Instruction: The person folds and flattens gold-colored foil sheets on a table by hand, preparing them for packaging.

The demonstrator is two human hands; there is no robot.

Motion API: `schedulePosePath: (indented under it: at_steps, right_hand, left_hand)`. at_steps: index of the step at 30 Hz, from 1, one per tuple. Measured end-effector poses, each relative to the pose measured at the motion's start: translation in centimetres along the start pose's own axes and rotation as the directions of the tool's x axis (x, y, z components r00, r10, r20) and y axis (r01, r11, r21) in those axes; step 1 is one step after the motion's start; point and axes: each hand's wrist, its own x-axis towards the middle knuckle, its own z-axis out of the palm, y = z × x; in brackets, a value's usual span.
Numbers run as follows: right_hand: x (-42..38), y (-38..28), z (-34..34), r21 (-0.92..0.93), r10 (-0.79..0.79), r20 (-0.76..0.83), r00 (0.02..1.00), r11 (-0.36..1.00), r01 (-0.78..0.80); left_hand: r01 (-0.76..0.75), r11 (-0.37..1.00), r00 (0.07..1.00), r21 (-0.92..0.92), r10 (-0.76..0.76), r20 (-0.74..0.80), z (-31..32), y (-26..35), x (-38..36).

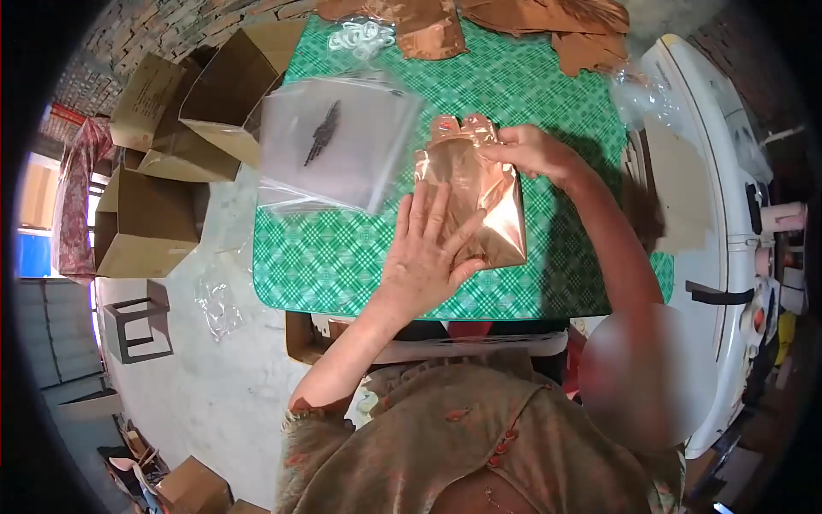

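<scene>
A shiny copper-coloured bag (462, 176) lies flat on the green checked tablecloth (342, 283), its top edge cut into tabs. My left hand (424, 248) rests palm down on the bag's lower left part, fingers spread. At the bag's upper right edge, my right hand (531, 154) pinches the copper material between thumb and fingers. Left of the bag sits a stack of clear plastic sleeves (342, 163) with dark printing.
More copper-coloured pieces (428, 30) lie along the table's far edge, beside white rings in clear plastic (361, 37). Open cardboard boxes (154, 214) stand left of the table. At the right are flat cardboard pieces (672, 184) and a white appliance (711, 111).
</scene>
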Motion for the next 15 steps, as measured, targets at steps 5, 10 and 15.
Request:
schedulePosePath:
  at_steps: [5,10,15]
  right_hand:
    - [0.3,2.7,0.8,-0.048,-0.195,0.008,0.981,0.980,0.195]
    - [-2.5,1.2,1.8,-0.015,0.000,0.050,0.999,1.000,0.001]
    - [-2.1,4.0,2.9,0.147,-0.043,0.048,0.998,0.988,0.036]
  left_hand:
    - [0.008,1.000,1.000,-0.007,-0.008,-0.011,0.3,0.0,-0.1]
    - [0.003,1.000,1.000,0.002,-0.003,-0.016,0.2,0.0,0.0]
    - [-0.005,1.000,1.000,-0.001,0.005,-0.020,0.5,-0.2,-0.3]
